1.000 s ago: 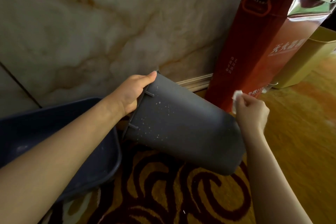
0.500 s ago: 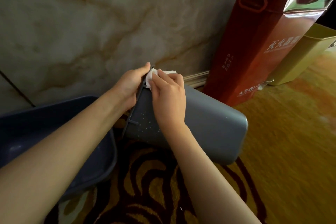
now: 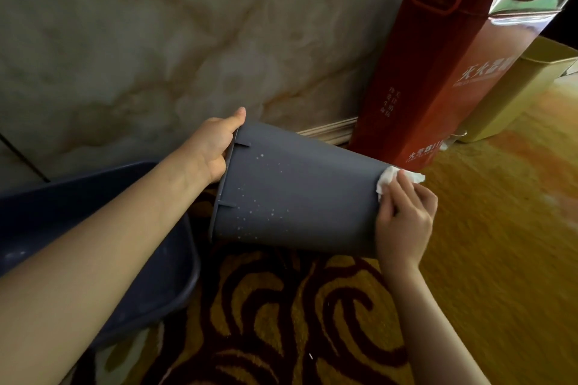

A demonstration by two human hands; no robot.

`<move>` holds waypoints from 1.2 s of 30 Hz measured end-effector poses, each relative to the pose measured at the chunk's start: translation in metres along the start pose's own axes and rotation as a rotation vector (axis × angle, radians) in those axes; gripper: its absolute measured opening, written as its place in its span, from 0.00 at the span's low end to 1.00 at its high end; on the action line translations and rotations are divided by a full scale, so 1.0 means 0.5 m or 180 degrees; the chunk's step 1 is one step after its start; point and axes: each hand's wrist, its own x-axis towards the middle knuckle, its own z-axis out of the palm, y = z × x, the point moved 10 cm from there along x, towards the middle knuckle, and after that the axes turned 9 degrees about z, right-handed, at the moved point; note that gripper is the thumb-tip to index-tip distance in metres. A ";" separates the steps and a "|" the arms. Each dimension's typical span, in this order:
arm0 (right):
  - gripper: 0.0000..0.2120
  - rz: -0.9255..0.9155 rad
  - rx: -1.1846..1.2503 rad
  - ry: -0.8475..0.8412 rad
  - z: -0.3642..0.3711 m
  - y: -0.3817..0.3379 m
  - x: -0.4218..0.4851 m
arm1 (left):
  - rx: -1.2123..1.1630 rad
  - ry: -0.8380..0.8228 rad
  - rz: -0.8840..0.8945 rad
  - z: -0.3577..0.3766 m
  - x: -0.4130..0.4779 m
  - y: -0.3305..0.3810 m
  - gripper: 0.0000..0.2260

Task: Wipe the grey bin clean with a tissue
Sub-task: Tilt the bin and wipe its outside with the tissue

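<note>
The grey bin (image 3: pixel 300 194) lies tilted on its side above the carpet, its rim to the left and its bottom to the right. Small white specks dot its side near the rim. My left hand (image 3: pixel 214 147) grips the rim, thumb over the top edge. My right hand (image 3: pixel 405 216) presses a crumpled white tissue (image 3: pixel 389 178) against the bin's bottom end, at its upper right corner.
A dark blue basin (image 3: pixel 150 259) sits on the floor at the left, under my left forearm. A tall red box (image 3: pixel 444 72) leans at the marble wall, with a yellow bin (image 3: pixel 525 87) behind it. Patterned yellow and dark red carpet (image 3: pixel 281 322) covers the floor.
My right hand with the tissue has slid from the rim, beside my left hand, along the bin's side to its bottom end. My left hand keeps its grip on the rim.
</note>
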 end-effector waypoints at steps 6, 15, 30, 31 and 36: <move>0.08 -0.0489 0.0475 -0.0035 0.019 -0.159 -0.040 | -0.0096 0.0013 -0.0114 0.007 0.001 -0.005 0.12; 0.13 -0.0833 0.1154 -0.0491 0.097 -0.341 -0.115 | -0.0387 -0.0475 -0.0328 0.058 -0.017 -0.011 0.15; 0.13 -0.0399 0.0227 -0.0301 0.050 -0.100 -0.011 | -0.0281 -0.0892 -0.0426 0.016 -0.019 -0.008 0.10; 0.13 -0.0349 0.0230 -0.0306 0.050 -0.099 -0.007 | -0.0190 -0.1003 -0.0485 0.017 -0.023 -0.009 0.10; 0.13 -0.0135 0.0337 -0.0357 0.061 -0.103 -0.006 | 0.0226 -0.1526 -0.0818 0.007 -0.050 -0.011 0.12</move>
